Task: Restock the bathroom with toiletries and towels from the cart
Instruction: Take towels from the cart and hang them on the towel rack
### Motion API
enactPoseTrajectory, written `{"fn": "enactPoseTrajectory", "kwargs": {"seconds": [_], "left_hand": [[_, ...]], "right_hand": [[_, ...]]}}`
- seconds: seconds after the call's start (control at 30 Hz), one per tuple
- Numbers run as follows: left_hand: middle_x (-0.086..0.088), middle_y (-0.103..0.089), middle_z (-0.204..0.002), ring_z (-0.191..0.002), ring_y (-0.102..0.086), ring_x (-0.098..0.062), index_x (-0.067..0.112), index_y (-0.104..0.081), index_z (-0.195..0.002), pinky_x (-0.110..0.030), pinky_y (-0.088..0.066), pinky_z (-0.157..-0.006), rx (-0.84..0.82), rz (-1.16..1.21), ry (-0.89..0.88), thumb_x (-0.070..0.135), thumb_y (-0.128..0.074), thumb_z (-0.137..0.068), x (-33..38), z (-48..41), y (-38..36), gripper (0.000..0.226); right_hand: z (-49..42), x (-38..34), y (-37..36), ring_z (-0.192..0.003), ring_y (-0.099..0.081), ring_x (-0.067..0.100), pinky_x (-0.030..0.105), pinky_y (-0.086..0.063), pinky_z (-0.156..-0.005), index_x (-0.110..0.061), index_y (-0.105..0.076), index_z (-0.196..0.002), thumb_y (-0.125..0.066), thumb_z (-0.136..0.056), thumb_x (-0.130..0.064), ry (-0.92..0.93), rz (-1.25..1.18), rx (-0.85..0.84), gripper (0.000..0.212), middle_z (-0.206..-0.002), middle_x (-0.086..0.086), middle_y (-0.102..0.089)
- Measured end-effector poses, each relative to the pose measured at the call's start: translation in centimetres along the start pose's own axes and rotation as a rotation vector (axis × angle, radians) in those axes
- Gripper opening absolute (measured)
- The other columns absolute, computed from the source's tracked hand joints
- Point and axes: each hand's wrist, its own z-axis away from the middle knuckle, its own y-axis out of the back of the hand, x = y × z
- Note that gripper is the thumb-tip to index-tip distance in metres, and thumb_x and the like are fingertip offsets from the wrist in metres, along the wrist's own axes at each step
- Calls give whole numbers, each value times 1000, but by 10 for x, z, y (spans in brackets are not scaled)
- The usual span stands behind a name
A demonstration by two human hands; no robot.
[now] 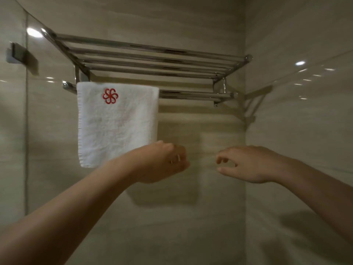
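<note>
A white towel (116,123) with a red flower emblem hangs folded over the lower bar of a chrome towel rack (152,60) on the tiled wall. Its top shelf of several bars holds nothing. My left hand (162,161), a ring on one finger, hovers just right of the towel's lower right corner, fingers curled loosely and holding nothing. My right hand (246,163) is further right, in front of bare wall, fingers apart and curved, with nothing in it. Neither hand touches the towel.
A glass shower panel (13,131) with a metal bracket (19,54) stands at the left. Glossy beige tiles cover the back wall, and a side wall (298,131) meets it at the right corner. The right half of the lower bar (196,95) is bare.
</note>
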Motion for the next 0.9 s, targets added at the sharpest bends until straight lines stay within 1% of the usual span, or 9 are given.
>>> {"fn": "enactPoseTrajectory", "kwargs": {"seconds": [0.1, 0.2, 0.3, 0.37, 0.47, 0.53, 0.67, 0.77, 0.9], "left_hand": [[11, -62, -95, -86, -59, -8, 25, -59, -104, -28, -50, -79, 16, 100, -81, 45, -40, -93, 9, 23, -4, 29], [14, -61, -92, -85, -59, -4, 29, -58, -101, -24, -48, -76, 17, 220, -159, 49, -39, -90, 19, 42, -16, 29], [18, -56, -84, -82, -57, -3, 32, -57, -97, -20, -42, -72, -9, 320, -214, 46, -42, -90, 35, 51, -34, 22], [19, -55, -79, -80, -57, -2, 33, -55, -92, -21, -43, -73, -34, 415, -258, 46, -43, -90, 51, 58, -48, 17], [19, -56, -79, -81, -59, -4, 28, -58, -97, -21, -45, -75, -80, 513, -317, 43, -45, -92, 83, 65, -70, 21], [19, -55, -78, -83, -59, -6, 23, -61, -101, -21, -47, -77, -98, 555, -376, 40, -45, -93, 112, 70, -82, 24], [17, -56, -78, -80, -58, -4, 16, -63, -100, -8, -42, -70, -110, 682, -485, 33, -48, -94, 180, 76, -96, 23], [13, -60, -82, -84, -61, -8, 18, -63, -99, -19, -47, -76, -188, 752, -579, 34, -49, -93, 241, 84, -101, 22], [17, -58, -78, -78, -58, -1, 21, -62, -96, -13, -44, -71, -257, 812, -704, 33, -49, -93, 334, 109, -102, 18]], "right_hand": [[34, -13, -6, -97, -57, 16, 30, -42, -73, -32, -55, -112, -40, -92, -48, -89, -21, 125, 29, -110, -10, -62], [69, -24, -16, -89, -59, 15, 29, -42, -69, -33, -57, -103, -42, -92, -48, -167, -45, 135, 24, -99, -11, -63], [113, -30, -24, -88, -59, 14, 30, -44, -71, -34, -59, -102, -43, -91, -48, -245, -78, 88, 24, -98, -14, -62], [149, -31, -25, -88, -59, 13, 31, -47, -75, -35, -60, -100, -44, -90, -48, -301, -128, 42, 23, -96, -16, -62], [205, -30, -28, -87, -58, 12, 33, -48, -81, -34, -61, -97, -46, -89, -47, -387, -185, -32, 21, -89, -18, -58], [242, -26, -31, -85, -58, 12, 34, -48, -82, -34, -60, -95, -46, -89, -46, -446, -203, -69, 19, -85, -21, -56], [320, -17, -31, -82, -57, 10, 32, -47, -80, -35, -60, -93, -48, -89, -44, -579, -221, -104, 15, -85, -20, -57], [388, -11, -27, -80, -57, 8, 32, -47, -79, -36, -59, -90, -48, -90, -43, -685, -246, -117, 13, -83, -21, -57], [492, -6, -18, -71, -53, 4, 31, -46, -77, -37, -56, -84, -49, -89, -43, -857, -269, -141, 11, -72, -22, -55]]}}
